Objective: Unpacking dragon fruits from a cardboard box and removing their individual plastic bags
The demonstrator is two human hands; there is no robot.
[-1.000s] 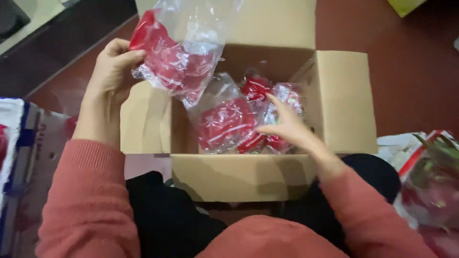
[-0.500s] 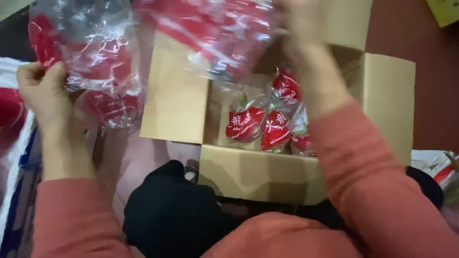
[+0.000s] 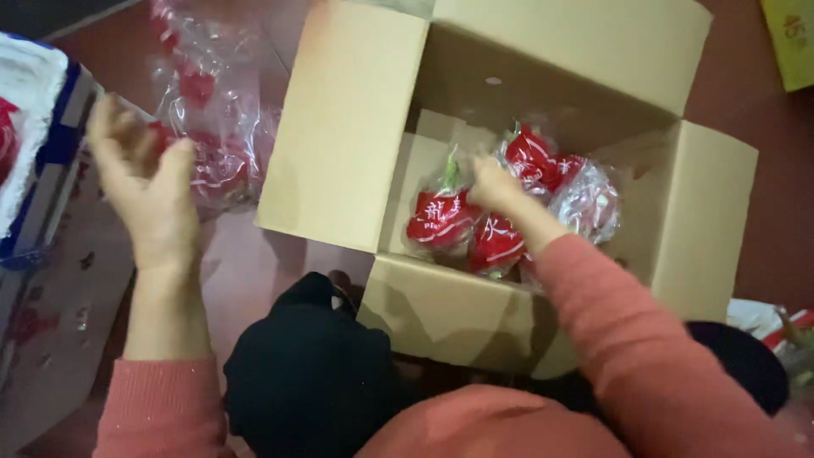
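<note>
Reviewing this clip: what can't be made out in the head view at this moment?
- Left hand: motion-blurred, so whether it grips the clear bags beside it is unclear.
- Right hand: reaches into the box among red packets; its fingertips are blurred, its grip unclear.
- Packet contents: hidden by crinkled plastic.
- Box floor: hidden by the packets and near wall.
- White and blue carton: cut off by the left edge.

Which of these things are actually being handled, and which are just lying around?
In use:
- open brown cardboard box
- clear plastic bags of red items in the box
- clear plastic bags with red items beside the left hand

Lying about:
- white and blue carton
- yellow box corner
</note>
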